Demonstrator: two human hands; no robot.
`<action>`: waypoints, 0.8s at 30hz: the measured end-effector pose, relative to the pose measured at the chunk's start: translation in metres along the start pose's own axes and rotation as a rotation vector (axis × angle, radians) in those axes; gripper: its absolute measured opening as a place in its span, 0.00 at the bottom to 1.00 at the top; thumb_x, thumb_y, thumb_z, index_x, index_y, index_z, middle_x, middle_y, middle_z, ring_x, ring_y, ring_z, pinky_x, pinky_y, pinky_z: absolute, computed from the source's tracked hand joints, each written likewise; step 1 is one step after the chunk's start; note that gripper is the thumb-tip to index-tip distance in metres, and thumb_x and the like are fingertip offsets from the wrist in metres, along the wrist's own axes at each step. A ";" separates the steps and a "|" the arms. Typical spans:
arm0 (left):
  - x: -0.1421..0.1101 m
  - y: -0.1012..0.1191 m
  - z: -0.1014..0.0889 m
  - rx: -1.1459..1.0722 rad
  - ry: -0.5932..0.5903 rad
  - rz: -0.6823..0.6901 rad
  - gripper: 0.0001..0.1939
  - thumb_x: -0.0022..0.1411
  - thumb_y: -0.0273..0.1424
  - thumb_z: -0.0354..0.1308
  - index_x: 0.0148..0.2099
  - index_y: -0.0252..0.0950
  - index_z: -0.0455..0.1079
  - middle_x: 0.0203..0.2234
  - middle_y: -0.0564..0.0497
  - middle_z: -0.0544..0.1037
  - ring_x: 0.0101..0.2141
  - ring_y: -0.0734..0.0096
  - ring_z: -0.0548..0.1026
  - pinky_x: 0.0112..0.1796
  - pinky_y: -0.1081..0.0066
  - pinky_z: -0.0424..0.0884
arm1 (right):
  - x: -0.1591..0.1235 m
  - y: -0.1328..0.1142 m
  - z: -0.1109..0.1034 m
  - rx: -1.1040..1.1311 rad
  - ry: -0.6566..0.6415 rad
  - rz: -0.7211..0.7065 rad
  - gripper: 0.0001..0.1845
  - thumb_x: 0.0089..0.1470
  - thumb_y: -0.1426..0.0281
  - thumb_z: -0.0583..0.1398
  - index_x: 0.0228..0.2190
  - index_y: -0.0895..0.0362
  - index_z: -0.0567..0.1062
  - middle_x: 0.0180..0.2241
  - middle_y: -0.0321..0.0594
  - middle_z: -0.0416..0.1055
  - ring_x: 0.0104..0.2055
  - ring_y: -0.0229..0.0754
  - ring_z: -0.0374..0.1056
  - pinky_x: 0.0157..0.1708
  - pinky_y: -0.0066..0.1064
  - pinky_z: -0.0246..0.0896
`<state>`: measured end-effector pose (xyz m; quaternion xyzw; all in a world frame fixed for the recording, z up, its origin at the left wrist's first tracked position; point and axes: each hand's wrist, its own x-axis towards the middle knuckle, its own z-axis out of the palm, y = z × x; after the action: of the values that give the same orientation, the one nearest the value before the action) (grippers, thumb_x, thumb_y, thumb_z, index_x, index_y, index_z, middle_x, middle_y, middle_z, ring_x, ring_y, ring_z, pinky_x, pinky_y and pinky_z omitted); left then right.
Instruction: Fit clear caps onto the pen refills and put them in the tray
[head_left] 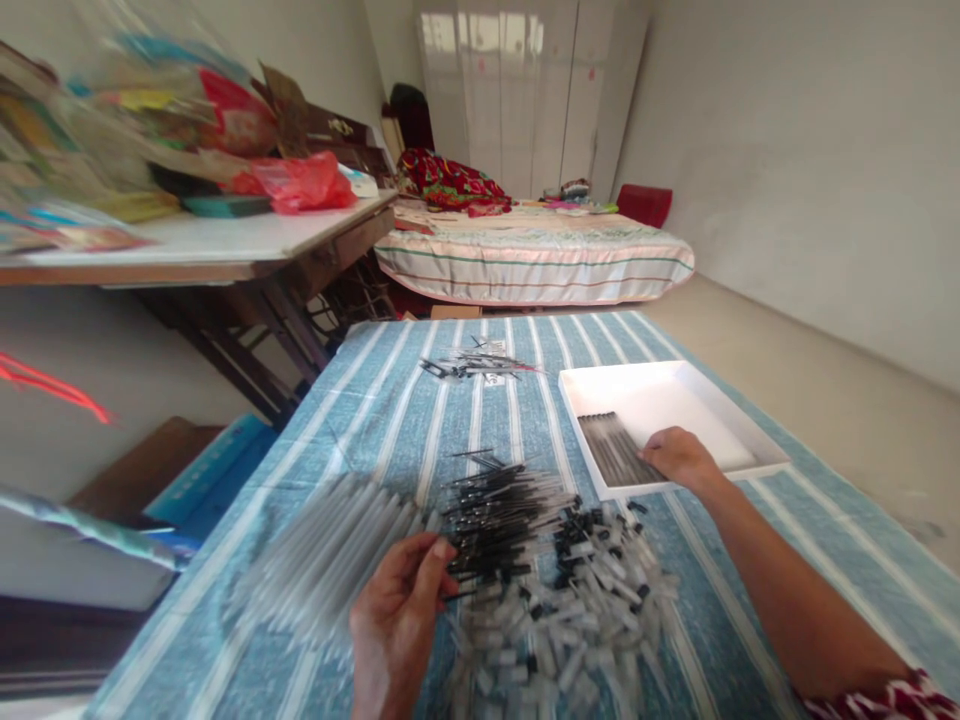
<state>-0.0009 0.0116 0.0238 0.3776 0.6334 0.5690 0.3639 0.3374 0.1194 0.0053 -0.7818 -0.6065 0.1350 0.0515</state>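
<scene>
My left hand [397, 620] is at the near edge of the table, its fingers pinched together at the end of a black pen refill [499, 520] from a pile of refills. Clear pen barrels [330, 560] lie to its left, and a heap of clear pen caps [570, 620] to its right. My right hand [679, 455] reaches into the near corner of a white tray [675, 400], fingers curled down onto a row of assembled pens [611, 450] lying in it. What those fingers hold is hidden.
The table has a blue striped cloth [405, 400]. A small heap of black parts [480, 362] lies at its far end. A cluttered desk [225, 240] stands at the left, a bed [532, 255] behind, and bare floor [825, 390] to the right.
</scene>
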 end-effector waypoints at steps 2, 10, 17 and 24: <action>0.001 0.001 -0.002 0.007 -0.003 0.010 0.09 0.46 0.35 0.63 0.30 0.36 0.72 0.19 0.51 0.77 0.16 0.72 0.69 0.15 0.76 0.63 | -0.001 0.001 0.000 -0.026 -0.021 -0.005 0.13 0.49 0.64 0.57 0.26 0.57 0.80 0.28 0.45 0.76 0.32 0.44 0.70 0.29 0.29 0.57; 0.007 -0.008 -0.018 0.342 0.049 0.228 0.07 0.54 0.33 0.57 0.33 0.34 0.71 0.17 0.53 0.74 0.17 0.73 0.70 0.20 0.75 0.65 | -0.003 0.007 0.000 -0.123 -0.079 -0.011 0.17 0.51 0.61 0.54 0.28 0.57 0.79 0.31 0.48 0.75 0.34 0.48 0.70 0.30 0.32 0.57; 0.003 -0.014 -0.015 0.975 -0.162 0.446 0.09 0.59 0.30 0.50 0.35 0.36 0.72 0.29 0.49 0.75 0.30 0.67 0.74 0.31 0.71 0.66 | -0.011 0.006 -0.005 -0.174 -0.049 0.022 0.19 0.52 0.59 0.51 0.31 0.56 0.78 0.33 0.48 0.75 0.36 0.50 0.69 0.28 0.32 0.56; -0.009 -0.007 -0.005 1.336 -0.210 0.354 0.08 0.59 0.30 0.50 0.34 0.37 0.70 0.31 0.47 0.72 0.33 0.63 0.72 0.30 0.69 0.63 | -0.059 -0.032 -0.021 -0.101 0.314 -0.131 0.18 0.54 0.60 0.50 0.25 0.54 0.75 0.27 0.41 0.74 0.28 0.44 0.68 0.24 0.29 0.51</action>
<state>-0.0020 0.0012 0.0179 0.6710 0.7381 0.0689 0.0148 0.2994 0.0730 0.0419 -0.7537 -0.6466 -0.0231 0.1152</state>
